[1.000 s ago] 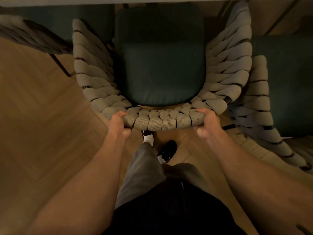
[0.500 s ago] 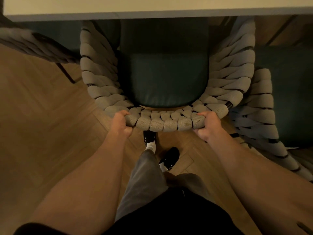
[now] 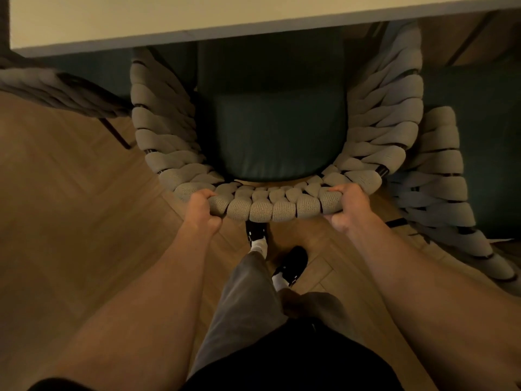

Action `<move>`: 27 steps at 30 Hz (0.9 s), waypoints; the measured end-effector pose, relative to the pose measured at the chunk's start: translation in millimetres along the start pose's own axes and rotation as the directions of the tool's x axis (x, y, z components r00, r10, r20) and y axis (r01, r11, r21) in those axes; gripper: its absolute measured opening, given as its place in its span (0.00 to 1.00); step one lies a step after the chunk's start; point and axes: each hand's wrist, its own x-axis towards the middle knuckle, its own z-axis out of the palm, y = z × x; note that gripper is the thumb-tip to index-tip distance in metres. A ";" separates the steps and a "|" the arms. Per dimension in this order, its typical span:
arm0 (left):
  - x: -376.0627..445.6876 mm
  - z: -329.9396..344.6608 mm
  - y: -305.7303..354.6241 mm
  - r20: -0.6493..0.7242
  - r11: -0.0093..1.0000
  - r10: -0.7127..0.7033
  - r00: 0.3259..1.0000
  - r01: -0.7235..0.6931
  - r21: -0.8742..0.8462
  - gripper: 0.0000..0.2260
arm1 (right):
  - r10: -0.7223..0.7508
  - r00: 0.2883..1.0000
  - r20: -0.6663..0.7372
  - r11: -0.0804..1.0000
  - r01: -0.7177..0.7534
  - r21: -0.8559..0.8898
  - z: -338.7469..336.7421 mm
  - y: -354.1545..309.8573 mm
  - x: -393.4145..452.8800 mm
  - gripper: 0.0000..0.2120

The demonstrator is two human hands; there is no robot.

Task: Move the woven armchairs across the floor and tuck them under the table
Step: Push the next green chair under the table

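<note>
Woven armchair [image 3: 270,204] sits partly under the desk [image 3: 197,15]; left hand [image 3: 201,207] and right hand [image 3: 348,207] each grip its back rim, spread apart, likely to steer it straight.

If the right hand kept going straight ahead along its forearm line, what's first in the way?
The right hand already grips the woven backrest of the armchair, so that is met first. Beyond it lie the green seat cushion, then the table edge; depth is unclear.
</note>
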 end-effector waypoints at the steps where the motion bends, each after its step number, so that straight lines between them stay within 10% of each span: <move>1: -0.5 -0.6 0.1 0.017 1.000 -0.006 1.000 0.006 0.015 0.08 | 0.001 1.000 0.002 1.000 -0.001 -0.004 0.2 -0.2 -0.8 0.19; 27: -40.7 -46.3 -26.2 0.141 0.986 0.034 0.989 -0.057 0.158 0.14 | -0.159 0.983 0.093 0.833 0.184 -0.521 -32.1 29.5 -66.7 0.21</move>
